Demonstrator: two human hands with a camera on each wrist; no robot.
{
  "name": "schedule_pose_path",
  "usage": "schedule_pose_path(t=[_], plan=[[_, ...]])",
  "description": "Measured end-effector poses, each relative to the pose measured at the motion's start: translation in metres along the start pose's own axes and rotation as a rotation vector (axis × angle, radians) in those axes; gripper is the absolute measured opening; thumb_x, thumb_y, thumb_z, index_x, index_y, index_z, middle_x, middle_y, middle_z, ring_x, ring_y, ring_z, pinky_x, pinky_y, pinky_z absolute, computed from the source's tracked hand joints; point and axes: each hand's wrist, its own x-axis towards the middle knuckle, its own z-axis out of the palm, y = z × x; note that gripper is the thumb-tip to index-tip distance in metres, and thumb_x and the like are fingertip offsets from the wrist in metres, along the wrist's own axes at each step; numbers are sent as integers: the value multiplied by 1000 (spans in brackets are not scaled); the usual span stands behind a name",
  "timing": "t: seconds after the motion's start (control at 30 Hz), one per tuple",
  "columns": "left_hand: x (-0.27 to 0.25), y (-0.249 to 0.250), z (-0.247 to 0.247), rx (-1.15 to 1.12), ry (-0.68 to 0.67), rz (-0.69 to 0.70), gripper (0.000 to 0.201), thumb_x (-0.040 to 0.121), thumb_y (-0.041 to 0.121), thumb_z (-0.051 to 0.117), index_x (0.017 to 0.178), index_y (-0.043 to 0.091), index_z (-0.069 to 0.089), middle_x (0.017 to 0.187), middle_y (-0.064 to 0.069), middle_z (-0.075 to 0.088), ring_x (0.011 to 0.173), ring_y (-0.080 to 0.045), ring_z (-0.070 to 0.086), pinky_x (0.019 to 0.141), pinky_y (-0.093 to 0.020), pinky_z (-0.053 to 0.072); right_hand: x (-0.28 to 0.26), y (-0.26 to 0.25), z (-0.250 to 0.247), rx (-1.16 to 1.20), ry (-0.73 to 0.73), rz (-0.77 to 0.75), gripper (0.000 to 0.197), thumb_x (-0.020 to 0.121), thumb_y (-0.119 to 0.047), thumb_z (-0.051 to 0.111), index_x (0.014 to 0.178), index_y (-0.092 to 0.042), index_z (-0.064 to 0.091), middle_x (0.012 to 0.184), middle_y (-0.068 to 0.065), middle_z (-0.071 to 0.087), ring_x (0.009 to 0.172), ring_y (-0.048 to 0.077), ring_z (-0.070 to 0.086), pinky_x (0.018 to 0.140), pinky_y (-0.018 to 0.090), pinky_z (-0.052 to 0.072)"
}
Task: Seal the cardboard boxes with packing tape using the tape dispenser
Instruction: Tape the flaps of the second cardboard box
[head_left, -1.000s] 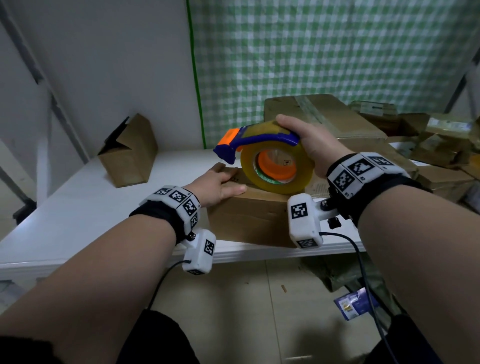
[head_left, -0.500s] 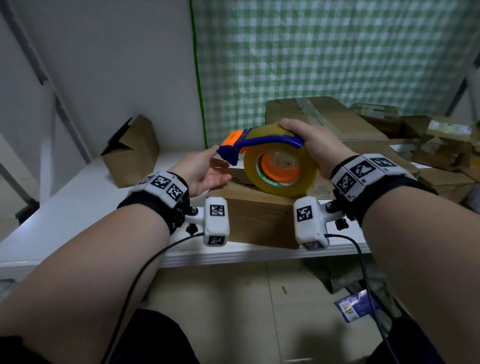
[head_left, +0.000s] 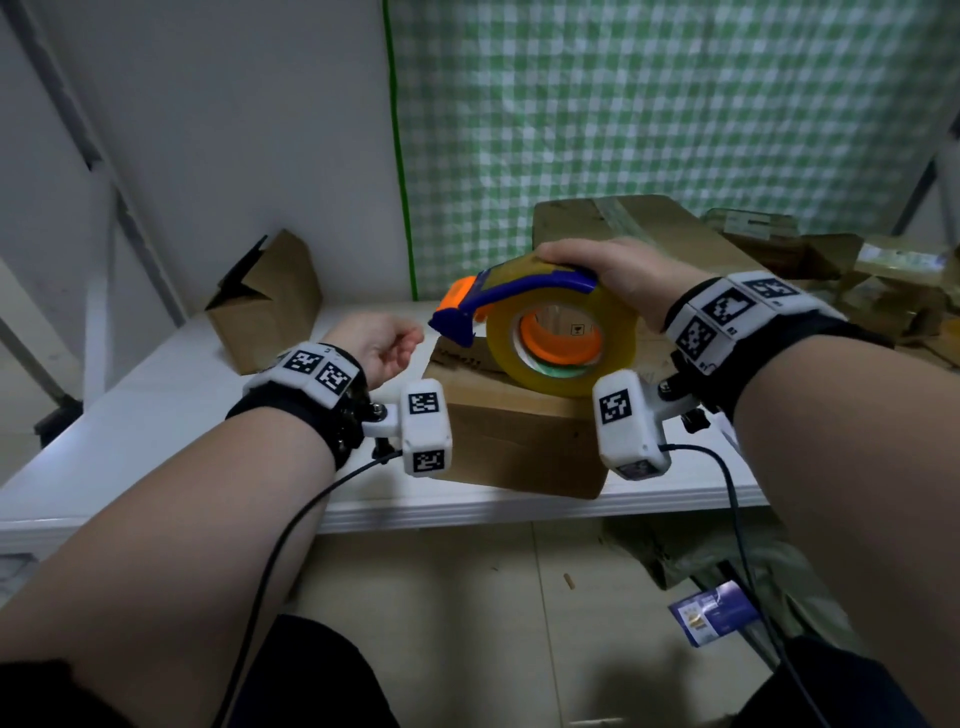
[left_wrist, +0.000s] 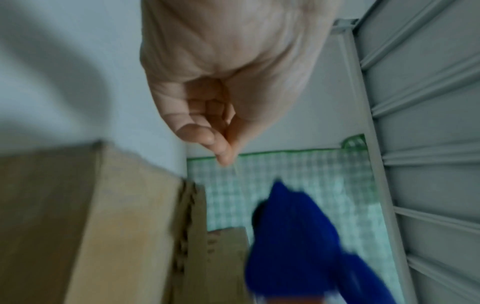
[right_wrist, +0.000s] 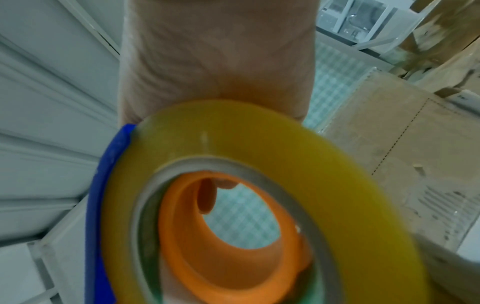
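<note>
A closed brown cardboard box (head_left: 519, 441) sits at the white table's (head_left: 156, 415) front edge. Just above its top, my right hand (head_left: 613, 270) grips the blue and orange tape dispenser (head_left: 519, 288) from above, holding its yellowish tape roll (head_left: 561, 338). The right wrist view shows the roll (right_wrist: 259, 133) under my palm, with a fingertip inside the orange core. My left hand (head_left: 384, 343) is raised left of the dispenser's blue nose. In the blurred left wrist view, thumb and forefinger (left_wrist: 226, 158) pinch together, and a faint clear strip runs down toward the blue nose (left_wrist: 291, 236).
An open empty box (head_left: 270, 301) stands at the table's back left. A large taped box (head_left: 623, 223) lies behind the dispenser, with a heap of cartons (head_left: 857, 291) to the right. A green checked curtain hangs behind. Bags and a blue packet (head_left: 717, 613) lie on the floor.
My left hand has lifted off the box top, turned palm inward and moved up to the dispenser's nose with its fingers pinched. The right hand has kept the dispenser almost in place.
</note>
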Motion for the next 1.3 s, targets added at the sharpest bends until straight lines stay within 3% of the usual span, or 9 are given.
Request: schedule_pose_path(t=[0.13, 0.23, 0.3, 0.57, 0.87, 1.0, 1.17, 1.23, 1.3], plan=[[7, -10, -13, 60, 87, 26, 27, 91, 6, 51, 64, 7, 54, 35, 5, 50, 28, -1, 41, 35, -9, 39, -4, -13, -1, -143, -58, 18, 46, 66, -62, 70, 82, -19, 74, 94, 8, 74, 92, 27, 69, 94, 45, 51], [11, -18, -13, 26, 125, 80, 21, 87, 8, 56, 66, 11, 58, 53, 1, 55, 46, -8, 43, 58, -22, 52, -5, -24, 4, -238, -56, 16, 39, 73, -57, 68, 78, -19, 72, 96, 11, 72, 91, 27, 67, 93, 43, 52], [13, -23, -14, 3, 118, 102, 21, 89, 14, 59, 68, 13, 59, 48, 4, 56, 51, -10, 44, 72, -31, 52, -5, -28, 6, -286, -66, 30, 38, 73, -57, 68, 77, -19, 71, 97, 11, 72, 92, 27, 67, 93, 43, 52], [23, -34, -19, 20, 156, 152, 17, 88, 17, 62, 73, 11, 57, 54, 1, 60, 52, -9, 49, 54, -21, 46, -12, -49, 26, -512, -100, 25, 31, 88, -51, 56, 68, -28, 63, 112, 14, 63, 104, 30, 59, 99, 45, 46], [33, -46, -23, 52, 133, 169, 14, 88, 18, 62, 90, 5, 64, 63, -2, 61, 52, -10, 49, 50, -19, 40, 4, -61, 44, -750, -36, 110, 53, 86, -53, 55, 117, -11, 64, 120, 11, 60, 105, 28, 58, 93, 41, 47], [37, -52, -26, 49, 92, 139, 14, 88, 19, 63, 83, 6, 64, 64, -2, 62, 54, -11, 51, 52, -20, 40, 16, -65, 53, -747, 29, 135, 24, 90, -38, 57, 98, -16, 55, 79, -5, 50, 65, 9, 44, 58, 23, 37], [39, -63, -27, 13, 23, 126, 15, 87, 17, 64, 80, 4, 63, 64, -4, 63, 53, -12, 50, 53, -22, 37, 21, -69, 81, -836, 89, 179, 26, 93, -31, 51, 69, -24, 46, 74, -5, 45, 61, 11, 42, 71, 33, 41], [39, -65, -27, -7, -10, 133, 16, 86, 16, 64, 75, 5, 61, 61, -5, 61, 51, -13, 47, 49, -21, 34, 21, -69, 100, -1040, 197, 211, 23, 95, -29, 47, 78, -16, 55, 87, 3, 55, 74, 18, 50, 72, 34, 40], [40, -68, -26, -12, -35, 133, 19, 87, 16, 63, 70, 6, 59, 55, -3, 60, 49, -12, 46, 48, -21, 32, 19, -66, 117, -1217, 303, 240, 26, 95, -34, 43, 96, -13, 59, 118, 11, 57, 110, 28, 47, 90, 43, 39]])
